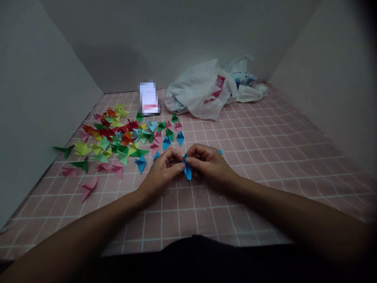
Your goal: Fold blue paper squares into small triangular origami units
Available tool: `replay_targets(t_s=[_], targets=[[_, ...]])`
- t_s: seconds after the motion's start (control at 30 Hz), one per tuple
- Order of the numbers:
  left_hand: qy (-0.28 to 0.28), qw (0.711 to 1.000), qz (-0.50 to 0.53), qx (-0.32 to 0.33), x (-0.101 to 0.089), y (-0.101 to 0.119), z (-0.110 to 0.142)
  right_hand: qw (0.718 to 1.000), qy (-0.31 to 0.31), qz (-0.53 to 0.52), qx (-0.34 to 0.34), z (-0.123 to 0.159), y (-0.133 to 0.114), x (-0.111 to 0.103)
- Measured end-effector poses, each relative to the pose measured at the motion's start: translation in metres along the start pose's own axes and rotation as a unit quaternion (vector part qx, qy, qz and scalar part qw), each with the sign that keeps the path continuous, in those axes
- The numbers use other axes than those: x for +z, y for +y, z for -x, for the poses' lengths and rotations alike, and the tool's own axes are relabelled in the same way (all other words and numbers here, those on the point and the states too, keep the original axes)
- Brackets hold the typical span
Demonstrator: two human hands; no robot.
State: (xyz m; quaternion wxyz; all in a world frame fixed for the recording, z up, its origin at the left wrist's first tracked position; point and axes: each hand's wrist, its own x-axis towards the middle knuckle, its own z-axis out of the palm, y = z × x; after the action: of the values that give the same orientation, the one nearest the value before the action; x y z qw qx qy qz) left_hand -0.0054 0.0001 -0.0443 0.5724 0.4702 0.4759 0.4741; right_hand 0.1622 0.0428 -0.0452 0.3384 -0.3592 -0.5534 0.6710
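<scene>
A small piece of folded blue paper (187, 171) is pinched between my two hands above the middle of the table. My left hand (168, 163) grips its left side, thumb and fingers pressed together. From the right, my right hand (207, 160) pinches its upper part, thumb on top. The fingers hide much of the paper. To the left of my hands lies a heap of folded paper cranes (118, 137) in red, green, yellow, pink and blue. A blue crane (140, 164) rests close to my left hand, and a bit of blue paper (220, 152) shows behind my right hand.
A pink cloth with white grid lines (265, 157) covers the table. A phone with a lit, blurred screen (149, 98) stands behind the cranes. Crumpled white plastic bags (200, 88) lie at the back. Grey walls (176, 35) close in the back and both sides.
</scene>
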Motion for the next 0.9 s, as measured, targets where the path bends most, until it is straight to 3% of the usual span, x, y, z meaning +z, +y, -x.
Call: replay_targets(t_s=[0.3,0.6,0.9], targets=[[0.0,0.999,-0.032,0.04,-0.0013,-0.0015,-0.0021,1.0,-0.006,-0.005,0.005,0.0009,0.0002,0.0008],[0.011,1.0,-0.006,0.011,-0.0013,0.0,-0.0035,1.0,0.003,0.013,-0.003,0.0,-0.0008,0.0],[0.025,0.998,-0.06,0.008,-0.0046,-0.0031,-0.0092,0.998,-0.017,0.051,-0.021,0.0002,-0.0001,-0.0026]])
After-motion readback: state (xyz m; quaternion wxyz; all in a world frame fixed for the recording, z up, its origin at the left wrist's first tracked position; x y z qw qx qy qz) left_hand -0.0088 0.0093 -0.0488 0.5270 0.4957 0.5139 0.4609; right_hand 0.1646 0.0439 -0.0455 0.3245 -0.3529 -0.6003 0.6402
